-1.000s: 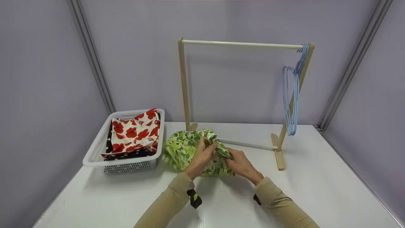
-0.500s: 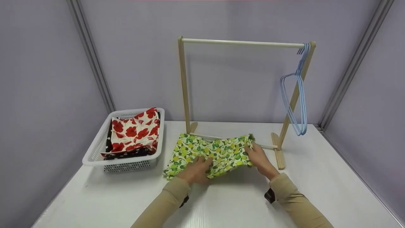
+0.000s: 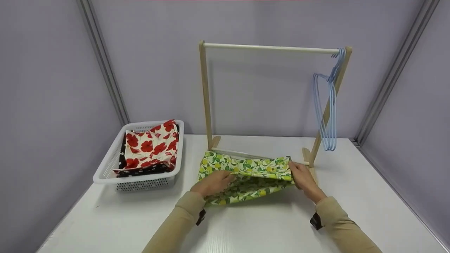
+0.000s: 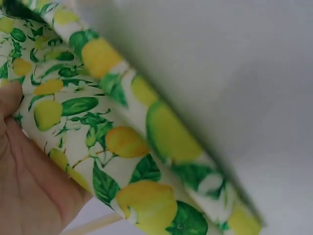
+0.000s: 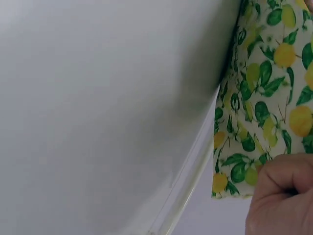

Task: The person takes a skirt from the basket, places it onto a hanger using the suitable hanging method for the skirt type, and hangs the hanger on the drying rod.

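Note:
A garment printed with yellow lemons and green leaves (image 3: 246, 165) is spread wide between both hands, low over the table. Its front edge gapes, with a dark hollow between two layers. My left hand (image 3: 214, 182) pinches the upper layer near the middle of that opening; the left wrist view has the palm (image 4: 34, 181) beside the printed cloth (image 4: 142, 147). At the right end, my right hand (image 3: 304, 179) grips the garment's side edge. Curled fingers on the cloth (image 5: 266, 107) show in the right wrist view, where the hand (image 5: 283, 196) is partly cut off.
Behind the garment stands a wooden rack with a white top rod (image 3: 270, 48). Several light blue hangers (image 3: 332, 140) hang at its right end. To the left, a white basket (image 3: 102, 181) holds a red-flowered cloth (image 3: 147, 147) over black dotted fabric.
The lemon-print garment went from bunched up to spread flat and wide, and its front edge now gapes. My right hand moved rightward with its end. The blue hangers swung slightly.

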